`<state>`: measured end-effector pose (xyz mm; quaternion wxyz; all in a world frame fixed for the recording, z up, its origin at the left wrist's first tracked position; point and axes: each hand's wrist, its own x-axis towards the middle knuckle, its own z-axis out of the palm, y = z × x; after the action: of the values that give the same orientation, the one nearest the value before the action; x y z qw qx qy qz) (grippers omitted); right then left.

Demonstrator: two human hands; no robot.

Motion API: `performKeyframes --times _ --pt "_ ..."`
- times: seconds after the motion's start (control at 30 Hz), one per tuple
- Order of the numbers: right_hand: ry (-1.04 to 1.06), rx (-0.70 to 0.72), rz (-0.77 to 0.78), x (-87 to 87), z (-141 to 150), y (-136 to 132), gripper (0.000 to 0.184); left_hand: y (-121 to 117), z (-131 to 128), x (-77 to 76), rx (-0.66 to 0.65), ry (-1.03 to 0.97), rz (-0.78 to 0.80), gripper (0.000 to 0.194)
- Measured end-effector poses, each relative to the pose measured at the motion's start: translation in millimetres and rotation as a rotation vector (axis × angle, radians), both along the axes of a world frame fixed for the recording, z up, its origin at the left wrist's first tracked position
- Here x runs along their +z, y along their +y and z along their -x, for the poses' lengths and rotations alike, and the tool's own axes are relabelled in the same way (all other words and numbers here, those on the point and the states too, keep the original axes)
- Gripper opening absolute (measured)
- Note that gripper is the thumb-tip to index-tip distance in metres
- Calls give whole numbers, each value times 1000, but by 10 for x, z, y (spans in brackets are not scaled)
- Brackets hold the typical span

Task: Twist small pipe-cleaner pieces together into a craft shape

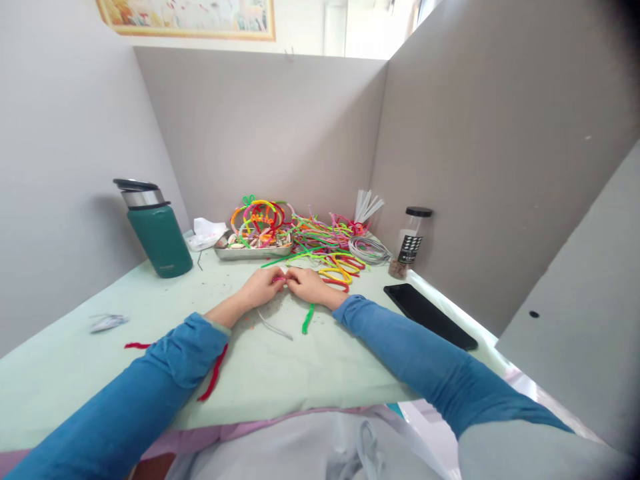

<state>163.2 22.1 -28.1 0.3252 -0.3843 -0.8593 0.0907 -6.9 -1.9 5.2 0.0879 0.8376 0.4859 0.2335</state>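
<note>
A tiny pink-and-white piece [283, 271] is pinched where the left hand [263, 288] meets the right hand [306, 287]; from here I see only a pale tip above and a touch of pink by the left fingertips, the rest covered by fingers. Just below the hands, a thin grey strand [275, 326] lies loose in a shallow curve, slanting away from under the left wrist. A short, fuzzy green strip [308, 320] lies nearly lengthwise beneath the right wrist, and just beyond the right hand sprawl fuzzy yellow and red stems [341, 272], bent into loops.
</note>
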Motion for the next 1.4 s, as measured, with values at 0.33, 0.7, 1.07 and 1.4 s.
performKeyframes --times 0.33,0.7,1.07,1.4 --pt "-8 4 -1 23 -2 -31 17 -33 -20 25 45 -141 122 25" --pt "-13 9 -15 25 0 -43 17 -52 -35 33 58 -227 229 29" --pt "-24 1 -14 24 -2 -39 17 -39 -30 22 49 -260 265 32" --pt "-15 8 -8 32 2 -50 16 -37 -28 15 35 -246 262 33"
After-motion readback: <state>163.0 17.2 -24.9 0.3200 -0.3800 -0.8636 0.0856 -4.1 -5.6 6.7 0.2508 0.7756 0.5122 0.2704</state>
